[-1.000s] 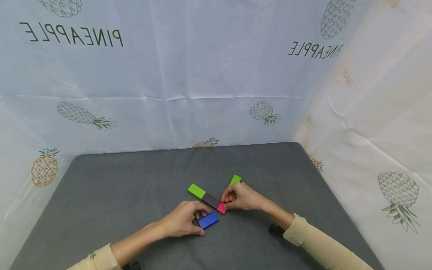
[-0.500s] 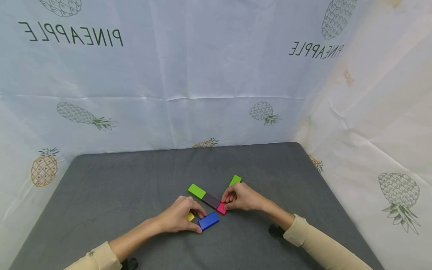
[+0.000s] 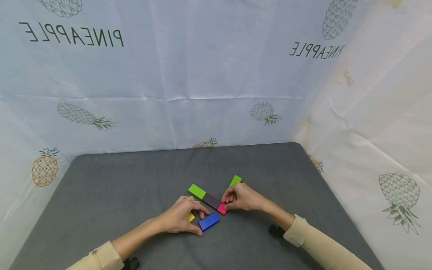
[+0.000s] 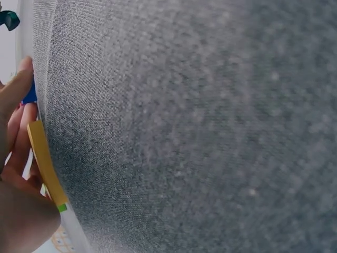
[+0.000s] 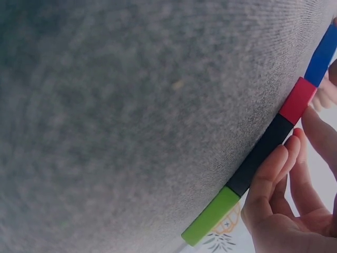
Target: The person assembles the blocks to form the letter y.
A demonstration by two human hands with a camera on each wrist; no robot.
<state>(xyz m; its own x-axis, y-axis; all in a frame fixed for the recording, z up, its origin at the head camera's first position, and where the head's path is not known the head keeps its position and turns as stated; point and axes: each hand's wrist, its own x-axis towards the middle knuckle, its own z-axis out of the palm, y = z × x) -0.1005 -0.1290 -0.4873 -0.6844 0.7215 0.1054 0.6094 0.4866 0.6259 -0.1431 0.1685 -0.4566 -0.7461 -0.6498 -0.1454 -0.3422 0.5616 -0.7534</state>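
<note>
My left hand straddles the left end of a blue block, fingertips along its far edge and thumb by its near corner. Beneath the palm a yellow block is partly hidden; the left wrist view shows its long side. My right hand pinches a red block at the tip of a V of blocks. One arm has a dark block and a green block. The other has a green block and a black block, which the hand hides from the head view.
The blocks lie flat on a grey cloth-covered table. A white curtain with pineapple prints hangs behind the table, and another white sheet is along the right side.
My left hand drew back to the upper left, uncovering part of the yellow block, then its fingertips came slightly back to the blue block. The right hand and the V stay put.
</note>
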